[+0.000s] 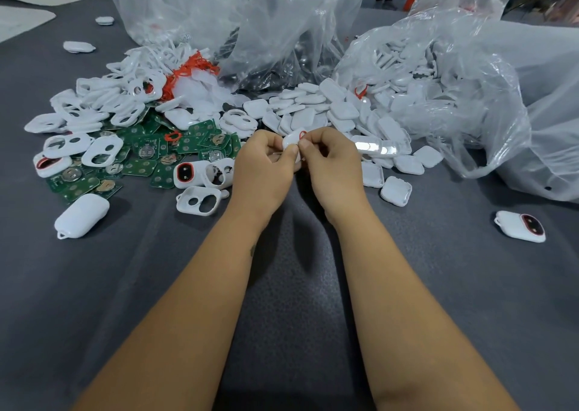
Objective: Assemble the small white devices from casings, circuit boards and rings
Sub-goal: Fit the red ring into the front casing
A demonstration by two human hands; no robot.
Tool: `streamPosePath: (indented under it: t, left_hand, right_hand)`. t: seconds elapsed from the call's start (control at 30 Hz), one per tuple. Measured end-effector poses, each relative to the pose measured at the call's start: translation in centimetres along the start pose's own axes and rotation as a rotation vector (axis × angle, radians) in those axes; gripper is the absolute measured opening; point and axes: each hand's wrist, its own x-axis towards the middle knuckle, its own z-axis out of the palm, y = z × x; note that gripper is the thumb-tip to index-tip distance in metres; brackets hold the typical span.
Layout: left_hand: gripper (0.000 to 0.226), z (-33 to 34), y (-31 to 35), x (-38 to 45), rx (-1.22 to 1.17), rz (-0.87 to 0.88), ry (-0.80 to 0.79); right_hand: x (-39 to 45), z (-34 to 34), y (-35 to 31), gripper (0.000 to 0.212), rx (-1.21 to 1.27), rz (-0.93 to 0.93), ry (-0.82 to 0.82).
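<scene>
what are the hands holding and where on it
Both hold one small white casing above the table: the left hand grips its left side, the right hand pinches the red ring at its top edge.

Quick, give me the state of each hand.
Left hand: closed, holding the white casing.
Right hand: closed, fingers pinching the red ring at the casing.

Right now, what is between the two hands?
In the head view, a white casing with a red ring, pinched by both hands' fingers.
</scene>
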Motion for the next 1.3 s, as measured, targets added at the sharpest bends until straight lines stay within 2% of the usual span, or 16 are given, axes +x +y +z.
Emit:
streamPosePath:
  t: [0.17, 0.3, 0.5, 0.7, 0.87, 1.03, 1.17, 1.3]
  left_hand:
    - [0.020, -0.1, -0.2, 0.2, 0.037, -0.025, 0.092]
    - [0.020, -0.2, 0.0, 0.2, -0.071, -0.038, 0.109]
    - [0.022, -0.5, 0.6, 0.1, -0.290, -0.068, 0.005]
    - [0.018, -0.8, 1.0, 0.0, -0.321, -0.078, -0.086]
    - [0.018, -0.8, 1.2, -0.2, -0.301, -0.100, -0.100]
    - [0.014, -1.1, 1.4, -0.4, -0.325, -0.109, -0.198]
    - [0.012, -1.5, 1.5, -0.2, -0.321, -0.119, -0.235]
    - [0.012, -1.4, 1.3, -0.1, -0.291, -0.119, -0.186]
  right_hand:
    - [-0.1, 0.2, 0.0, 0.008, -0.124, -0.112, -0.082]
    - [0.0, 0.3, 0.2, 0.010, -0.131, -0.124, -0.084]
    - [0.3, 0.0, 0.0, 0.008, 0.001, -0.141, 0.076]
    - [0.5, -0.3, 0.0, 0.015, 0.040, -0.023, 0.036]
    - [0.5, -0.5, 0.0, 0.015, 0.014, -0.028, 0.022]
    - [0.4, -0.5, 0.0, 0.012, 0.035, -0.024, 0.034]
    - [0.1, -0.4, -0.3, 0.018, 0.026, -0.133, 0.082]
    - [-0.2, -0.3, -0.1, 0.008, -0.231, -0.336, 0.053]
